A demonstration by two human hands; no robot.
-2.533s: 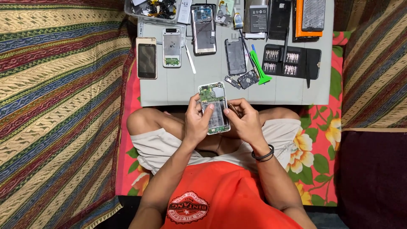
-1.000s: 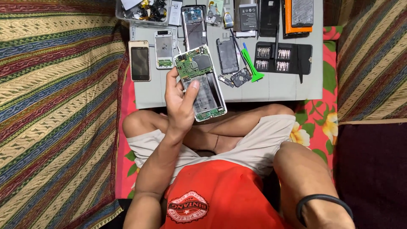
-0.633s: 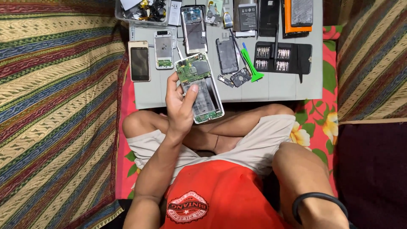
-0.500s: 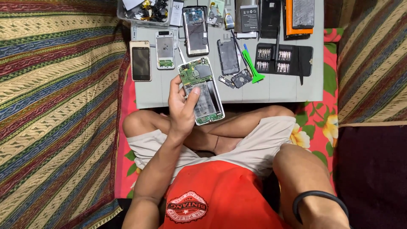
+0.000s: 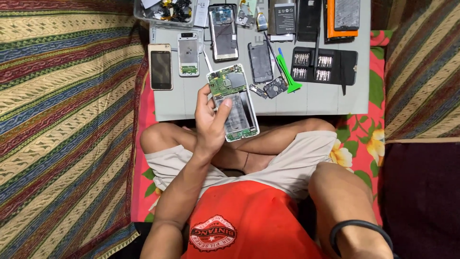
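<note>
Left hand [image 5: 211, 115] pinching opened phone [image 5: 233, 102] at centre frame, thumb across its face, lower end overhanging near edge of grey bench [image 5: 316, 98] above crossed legs; right hand out of frame, only forearm with black wristband [image 5: 357, 230] at lower right, grip impossible to tell. Open bench room right of centre below black bit case [image 5: 318, 66]; green pry tool [image 5: 287, 76], small loose parts [image 5: 270, 88] and gold phone [image 5: 160, 66] close around. Against half a second ago: phone and hand barely shifted, same tilt, forearm same.
</note>
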